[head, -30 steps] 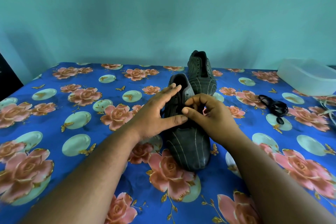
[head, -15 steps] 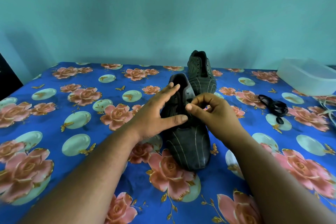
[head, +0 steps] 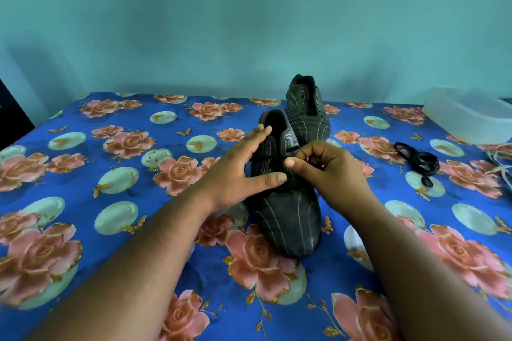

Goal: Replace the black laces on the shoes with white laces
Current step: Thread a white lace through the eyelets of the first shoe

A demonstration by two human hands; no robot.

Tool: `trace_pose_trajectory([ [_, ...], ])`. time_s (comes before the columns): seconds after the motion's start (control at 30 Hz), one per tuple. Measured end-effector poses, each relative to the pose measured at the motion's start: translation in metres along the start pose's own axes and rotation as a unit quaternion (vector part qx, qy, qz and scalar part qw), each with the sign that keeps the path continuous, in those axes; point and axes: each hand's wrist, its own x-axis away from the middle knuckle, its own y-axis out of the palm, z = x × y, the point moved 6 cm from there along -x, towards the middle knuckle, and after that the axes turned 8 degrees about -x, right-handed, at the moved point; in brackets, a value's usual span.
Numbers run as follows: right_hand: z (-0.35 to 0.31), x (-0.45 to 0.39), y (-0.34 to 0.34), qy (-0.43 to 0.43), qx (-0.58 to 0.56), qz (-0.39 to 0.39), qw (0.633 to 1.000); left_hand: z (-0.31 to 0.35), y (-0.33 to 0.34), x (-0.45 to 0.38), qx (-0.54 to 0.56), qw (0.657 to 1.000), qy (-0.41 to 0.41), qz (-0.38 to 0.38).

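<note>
A dark striped shoe (head: 288,216) lies toe toward me in the middle of the flowered cloth. My left hand (head: 238,171) rests on its left side, fingers straight along the collar and thumb across the vamp. My right hand (head: 327,166) has curled fingers that pinch the black lace (head: 291,150) at the shoe's eyelets. A second dark shoe (head: 307,111) stands behind it with no lace visible. A removed black lace (head: 418,159) lies bunched to the right. White laces (head: 498,158) show at the right edge.
The blue cloth with pink roses (head: 110,174) covers the whole table. A translucent plastic tub (head: 471,116) sits at the back right corner. A teal wall stands behind the table. A dark object is at the left edge.
My right hand has lifted slightly and drawn the black lace up from the eyelets. My left hand stays on the shoe.
</note>
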Motion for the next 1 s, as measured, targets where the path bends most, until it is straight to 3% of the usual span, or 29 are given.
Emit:
trace_pose_trajectory([
  [0.13,-0.005,0.001,-0.004,0.030,-0.160,0.023,0.986,0.000,0.000,0.000,-0.005,1.000,0.000,0.002],
  [0.23,-0.002,-0.002,-0.015,0.049,-0.324,0.084,0.941,0.001,-0.001,-0.001,-0.005,1.000,-0.004,0.005],
  [0.3,0.004,-0.004,-0.027,0.051,-0.357,0.141,0.922,0.001,-0.001,0.000,-0.006,1.000,-0.003,0.003],
  [0.43,0.018,-0.004,-0.034,0.089,-0.093,0.183,0.975,0.001,0.000,0.001,-0.001,1.000,-0.003,0.000],
  [0.6,0.002,-0.003,-0.011,-0.077,0.065,0.075,0.992,0.003,-0.001,0.001,0.007,1.000,-0.005,0.003],
  [0.73,-0.005,-0.001,0.002,-0.132,0.152,0.026,0.979,0.003,0.000,0.001,0.007,1.000,0.000,0.005],
  [0.8,-0.003,-0.002,0.000,-0.100,0.105,0.016,0.989,0.003,0.000,0.000,0.006,1.000,0.000,0.005],
  [0.87,-0.003,-0.002,-0.002,-0.035,-0.021,0.017,0.999,0.002,-0.001,0.000,0.003,1.000,-0.002,0.004],
  [0.93,-0.007,0.000,-0.008,0.004,-0.163,0.070,0.984,0.002,-0.001,-0.001,-0.004,1.000,-0.003,0.002],
  [1.0,-0.012,0.001,-0.023,0.005,-0.277,0.168,0.946,0.002,-0.001,-0.001,-0.008,1.000,-0.003,-0.001],
])
